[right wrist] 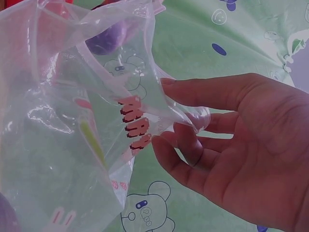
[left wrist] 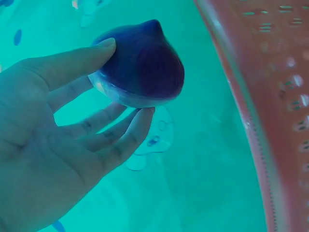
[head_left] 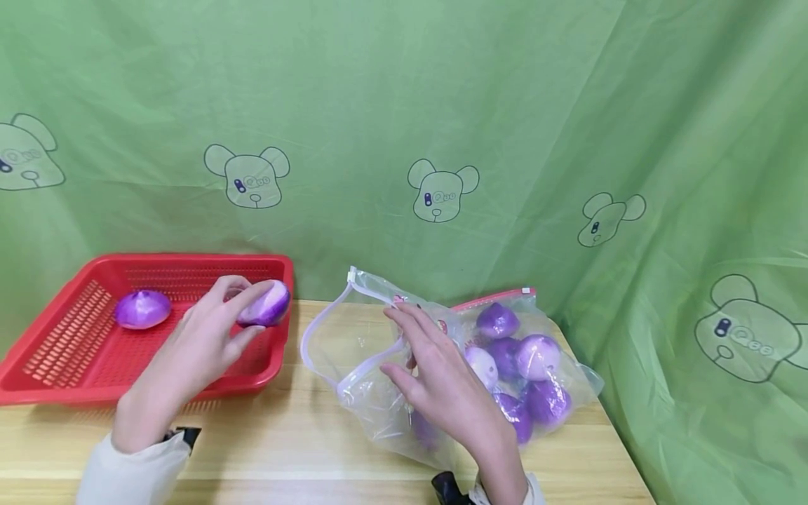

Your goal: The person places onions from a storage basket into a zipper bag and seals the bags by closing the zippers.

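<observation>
My left hand (head_left: 205, 330) pinches a purple onion (head_left: 268, 305) between thumb and fingers, over the right end of a red plastic basket (head_left: 287, 344). The left wrist view shows the onion (left wrist: 140, 67) with its pointed tip up. Another onion (head_left: 143, 310) lies inside the basket. To the right, my right hand (head_left: 442, 382) holds the rim of a clear zip bag (head_left: 372, 414), whose mouth gapes toward the basket. In the right wrist view, the bag's printed film (right wrist: 108, 154) passes between thumb and fingers. A purple onion (head_left: 426, 428) shows low in this bag.
Behind the right hand lies a second clear bag with a red zip (head_left: 489, 300), filled with several purple onions (head_left: 546, 403). Both bags and the basket stand on a wooden table (head_left: 284, 449). A green curtain (head_left: 353, 84) with printed bear heads hangs behind and along the right side.
</observation>
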`<action>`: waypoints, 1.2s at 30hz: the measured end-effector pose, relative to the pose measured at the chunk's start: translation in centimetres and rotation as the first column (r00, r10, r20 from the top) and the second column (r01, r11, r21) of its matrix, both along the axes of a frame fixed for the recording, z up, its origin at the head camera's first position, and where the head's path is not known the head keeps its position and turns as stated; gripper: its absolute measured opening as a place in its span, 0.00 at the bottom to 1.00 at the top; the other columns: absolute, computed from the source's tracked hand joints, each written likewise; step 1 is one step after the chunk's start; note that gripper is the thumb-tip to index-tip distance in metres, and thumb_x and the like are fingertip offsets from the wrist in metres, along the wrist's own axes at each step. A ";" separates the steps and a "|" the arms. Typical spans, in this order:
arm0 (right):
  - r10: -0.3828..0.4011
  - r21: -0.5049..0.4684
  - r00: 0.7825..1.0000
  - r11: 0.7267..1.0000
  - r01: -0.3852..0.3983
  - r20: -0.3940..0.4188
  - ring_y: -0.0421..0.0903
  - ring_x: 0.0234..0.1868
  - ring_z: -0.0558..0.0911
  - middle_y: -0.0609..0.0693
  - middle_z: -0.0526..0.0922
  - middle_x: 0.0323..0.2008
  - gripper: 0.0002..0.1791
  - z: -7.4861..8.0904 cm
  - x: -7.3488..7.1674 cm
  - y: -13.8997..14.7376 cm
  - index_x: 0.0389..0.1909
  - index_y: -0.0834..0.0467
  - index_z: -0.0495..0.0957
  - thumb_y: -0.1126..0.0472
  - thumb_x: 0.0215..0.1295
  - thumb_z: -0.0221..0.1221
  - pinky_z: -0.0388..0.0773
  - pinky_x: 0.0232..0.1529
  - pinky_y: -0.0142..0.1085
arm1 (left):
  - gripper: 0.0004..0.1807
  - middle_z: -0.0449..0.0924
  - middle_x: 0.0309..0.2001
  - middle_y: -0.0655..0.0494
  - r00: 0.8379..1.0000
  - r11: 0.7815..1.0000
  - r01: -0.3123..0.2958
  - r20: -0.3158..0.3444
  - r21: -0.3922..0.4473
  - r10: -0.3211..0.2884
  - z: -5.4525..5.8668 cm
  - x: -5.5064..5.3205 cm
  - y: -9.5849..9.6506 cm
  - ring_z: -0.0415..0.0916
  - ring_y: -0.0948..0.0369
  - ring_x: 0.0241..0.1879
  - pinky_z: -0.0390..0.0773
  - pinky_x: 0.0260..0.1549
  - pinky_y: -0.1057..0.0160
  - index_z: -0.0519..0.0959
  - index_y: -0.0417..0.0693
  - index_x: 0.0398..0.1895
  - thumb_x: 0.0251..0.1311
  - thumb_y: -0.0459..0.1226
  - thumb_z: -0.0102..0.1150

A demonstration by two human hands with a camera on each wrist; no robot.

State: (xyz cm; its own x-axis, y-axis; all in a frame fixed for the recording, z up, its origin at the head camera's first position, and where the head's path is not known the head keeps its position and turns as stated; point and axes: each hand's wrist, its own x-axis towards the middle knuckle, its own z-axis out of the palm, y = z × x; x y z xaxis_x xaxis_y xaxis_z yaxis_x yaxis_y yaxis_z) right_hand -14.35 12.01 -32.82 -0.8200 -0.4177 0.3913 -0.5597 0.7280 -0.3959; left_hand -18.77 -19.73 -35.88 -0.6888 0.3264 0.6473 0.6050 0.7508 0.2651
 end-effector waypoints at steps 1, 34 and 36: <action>0.001 0.000 1.000 1.000 -0.001 -0.002 0.30 0.31 0.74 0.50 0.64 0.72 0.40 0.0 0.0 0.0 0.71 0.57 0.65 0.62 0.59 0.70 0.79 0.46 0.32 | 0.38 0.73 0.51 0.48 1.000 1.000 0.005 -0.004 -0.003 -0.005 0.2 0.2 0.2 0.76 0.55 0.36 0.80 0.31 0.54 0.75 0.48 0.65 0.45 0.26 0.75; 0.056 -0.010 0.995 0.998 -0.057 -0.079 0.35 0.37 0.79 0.53 0.65 0.72 0.42 0.1 0.3 -0.6 0.72 0.58 0.64 0.62 0.57 0.71 0.82 0.47 0.35 | 0.29 0.77 0.60 0.48 0.978 0.979 0.198 0.075 -0.049 -0.194 1.0 3.3 6.3 0.80 0.55 0.53 0.83 0.48 0.56 0.77 0.47 0.60 0.55 0.43 0.73; 0.064 -0.018 0.995 0.998 -0.065 -0.079 0.35 0.36 0.78 0.54 0.65 0.72 0.42 0.1 0.3 -0.6 0.73 0.58 0.64 0.63 0.57 0.71 0.82 0.45 0.35 | 0.29 0.77 0.61 0.46 0.977 0.978 0.201 0.081 -0.053 -0.196 0.7 3.2 6.4 0.79 0.54 0.55 0.83 0.49 0.56 0.77 0.47 0.60 0.56 0.44 0.73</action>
State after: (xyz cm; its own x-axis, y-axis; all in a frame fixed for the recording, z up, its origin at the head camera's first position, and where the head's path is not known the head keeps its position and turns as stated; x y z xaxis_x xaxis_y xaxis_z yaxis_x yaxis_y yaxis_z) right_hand -14.04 11.38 -32.74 -0.7579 -0.4602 0.4624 -0.6353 0.6816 -0.3629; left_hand -15.57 -13.37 -35.15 -0.6520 0.4984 0.5714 0.7237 0.6340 0.2728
